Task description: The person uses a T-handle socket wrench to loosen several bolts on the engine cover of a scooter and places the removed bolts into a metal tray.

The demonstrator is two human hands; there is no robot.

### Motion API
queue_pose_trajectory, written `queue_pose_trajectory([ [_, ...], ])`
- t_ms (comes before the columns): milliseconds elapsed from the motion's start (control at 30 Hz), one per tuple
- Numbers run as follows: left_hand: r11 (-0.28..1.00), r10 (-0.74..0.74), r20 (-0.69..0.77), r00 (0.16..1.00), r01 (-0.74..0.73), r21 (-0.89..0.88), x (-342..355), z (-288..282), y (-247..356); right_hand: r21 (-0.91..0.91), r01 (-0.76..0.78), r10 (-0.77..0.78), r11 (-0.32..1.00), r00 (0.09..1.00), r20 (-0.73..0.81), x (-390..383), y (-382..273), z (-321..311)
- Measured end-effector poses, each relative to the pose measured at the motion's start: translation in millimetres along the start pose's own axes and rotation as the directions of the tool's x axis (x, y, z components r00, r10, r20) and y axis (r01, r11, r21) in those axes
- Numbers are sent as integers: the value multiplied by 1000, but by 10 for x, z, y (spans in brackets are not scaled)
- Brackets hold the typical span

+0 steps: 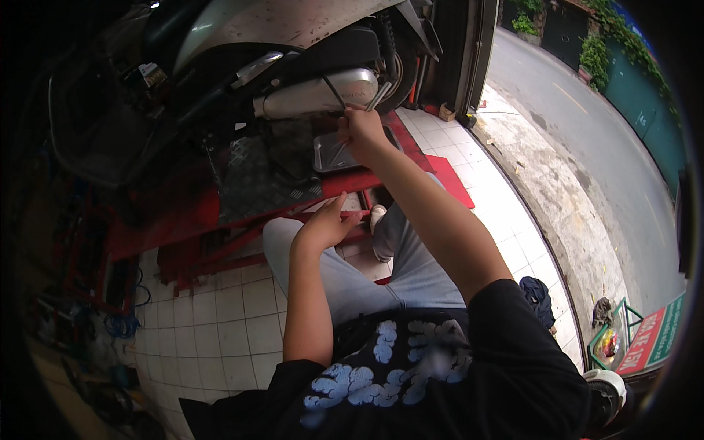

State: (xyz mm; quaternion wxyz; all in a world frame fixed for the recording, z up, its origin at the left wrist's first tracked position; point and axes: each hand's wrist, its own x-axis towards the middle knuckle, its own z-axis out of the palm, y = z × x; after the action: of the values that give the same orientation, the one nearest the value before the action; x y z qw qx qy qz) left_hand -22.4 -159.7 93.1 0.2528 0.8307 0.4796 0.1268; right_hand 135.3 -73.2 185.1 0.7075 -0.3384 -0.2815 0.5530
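My right hand (361,136) is closed around rod-shaped metal tools (380,96), beside the silver exhaust muffler (315,93) of a motorbike. One dark rod slants up to the left from the fist and a silver one to the right; their exact kind is hidden by the fingers. Below the fist, a grey metal tray (326,158) rests on the red lift platform (198,192), with a thin rod showing over it. My left hand (328,226) hangs above my knee near the platform's edge, fingers apart and holding nothing.
The motorbike's body (293,29) fills the upper left, over the platform. Red lift struts (220,257) stand below it on white tiles (227,308). Blue hose (121,325) lies at the left. A doorway opens onto the street (543,81) at right, near a dark cloth (537,301).
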Motion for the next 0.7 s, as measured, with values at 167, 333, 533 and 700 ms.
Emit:
queue_pose_trajectory([
  [167, 1000, -17, 39, 999, 17, -9, -17, 0, -61, -923, 371, -327, -104, 863, 384, -114, 40, -91],
  [333, 999, -31, 22, 999, 31, 20, -19, -46, 2, -750, 374, -287, 545, 924, 252, -52, 20, -143],
  [533, 1000, 18, -3, 1000, -18, 16, 17, 33, -41, -68, -30, 34, 997, 997, 63, 92, -45, -118],
  [700, 1000, -3, 44, 999, 2, 16, -8, -36, 18, -818, 316, -293, 481, 937, 190, -31, 32, -150],
])
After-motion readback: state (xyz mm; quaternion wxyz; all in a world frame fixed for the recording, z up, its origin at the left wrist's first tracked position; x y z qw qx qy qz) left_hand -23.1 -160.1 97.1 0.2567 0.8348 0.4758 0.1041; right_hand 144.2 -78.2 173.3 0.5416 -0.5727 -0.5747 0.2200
